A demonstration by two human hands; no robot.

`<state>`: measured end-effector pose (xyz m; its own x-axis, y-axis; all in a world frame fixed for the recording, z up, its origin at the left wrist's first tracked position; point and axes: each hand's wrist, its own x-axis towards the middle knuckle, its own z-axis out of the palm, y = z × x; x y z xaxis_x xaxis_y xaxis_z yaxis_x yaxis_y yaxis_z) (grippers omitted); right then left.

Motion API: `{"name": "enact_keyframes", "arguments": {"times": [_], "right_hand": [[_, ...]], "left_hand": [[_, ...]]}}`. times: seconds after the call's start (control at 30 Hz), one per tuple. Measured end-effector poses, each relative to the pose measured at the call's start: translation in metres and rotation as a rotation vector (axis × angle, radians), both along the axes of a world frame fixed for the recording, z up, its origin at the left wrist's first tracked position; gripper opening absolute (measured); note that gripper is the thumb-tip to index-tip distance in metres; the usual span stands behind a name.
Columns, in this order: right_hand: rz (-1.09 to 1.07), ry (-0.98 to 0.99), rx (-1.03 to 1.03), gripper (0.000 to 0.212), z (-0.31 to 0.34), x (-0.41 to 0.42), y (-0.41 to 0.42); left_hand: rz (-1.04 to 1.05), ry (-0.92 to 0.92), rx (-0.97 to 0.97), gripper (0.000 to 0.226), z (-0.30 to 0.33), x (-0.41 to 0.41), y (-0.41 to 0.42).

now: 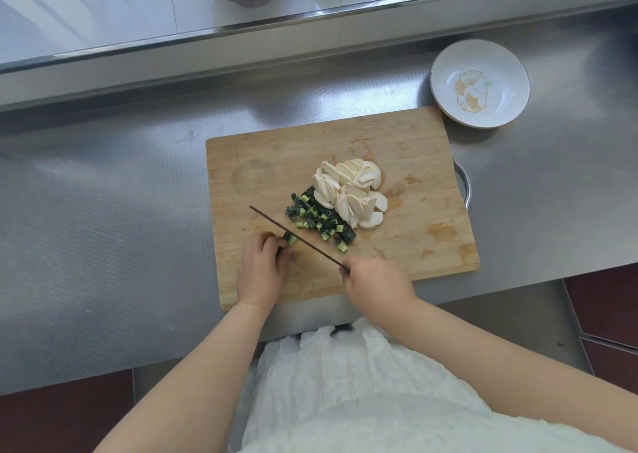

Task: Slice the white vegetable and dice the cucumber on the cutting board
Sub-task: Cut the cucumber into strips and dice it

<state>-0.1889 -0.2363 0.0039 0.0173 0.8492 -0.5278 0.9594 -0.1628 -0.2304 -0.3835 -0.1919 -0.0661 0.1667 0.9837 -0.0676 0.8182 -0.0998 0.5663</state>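
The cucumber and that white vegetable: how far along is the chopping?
Done, it seems: the white slices lie fanned on the cutting board, beside a heap of cucumber dice. In hand: the left hand holds a last cucumber stub while the right hand works the knife. Left: dicing that stub.

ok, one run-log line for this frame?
stage: dicing cucumber | left hand: holds cucumber piece | right hand: grips knife | white slices: piled on cutting board

- cutting board (pixel 397 245) was tan wood
- cucumber dice (pixel 319 219) were dark green
- vegetable slices (pixel 348 190) were white
- plate (pixel 445 76) was white, gold motif
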Motion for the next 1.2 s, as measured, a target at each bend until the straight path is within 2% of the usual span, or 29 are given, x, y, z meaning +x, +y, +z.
{"name": "enact_keyframes", "arguments": {"times": [0.13,0.5,0.7,0.83,0.93,1.1,1.2], "right_hand": [[0.049,-0.011,-0.002,0.018,0.003,-0.008,-0.002],[-0.018,-0.009,-0.079,0.016,0.005,-0.014,0.001],[-0.08,-0.016,-0.22,0.018,-0.006,-0.018,0.003],[-0.159,0.052,-0.244,0.016,-0.013,-0.013,0.005],[-0.23,0.14,-0.213,0.026,-0.012,-0.008,0.005],[-0.128,0.094,-0.075,0.021,0.0,-0.013,-0.008],[-0.005,0.026,-0.065,0.019,0.008,-0.02,-0.011]], "left_hand": [[-0.003,0.049,-0.006,0.021,-0.001,0.003,0.009],[-0.096,0.001,0.103,0.01,-0.004,0.002,0.01],[-0.123,-0.02,0.127,0.01,-0.004,0.002,0.011],[-0.125,-0.025,0.129,0.008,0.0,0.001,0.011],[-0.112,-0.032,0.123,0.007,0.002,0.0,0.011],[-0.101,-0.071,0.14,0.009,-0.002,-0.01,0.005],[-0.081,-0.069,0.104,0.013,-0.006,-0.015,0.0]]}}
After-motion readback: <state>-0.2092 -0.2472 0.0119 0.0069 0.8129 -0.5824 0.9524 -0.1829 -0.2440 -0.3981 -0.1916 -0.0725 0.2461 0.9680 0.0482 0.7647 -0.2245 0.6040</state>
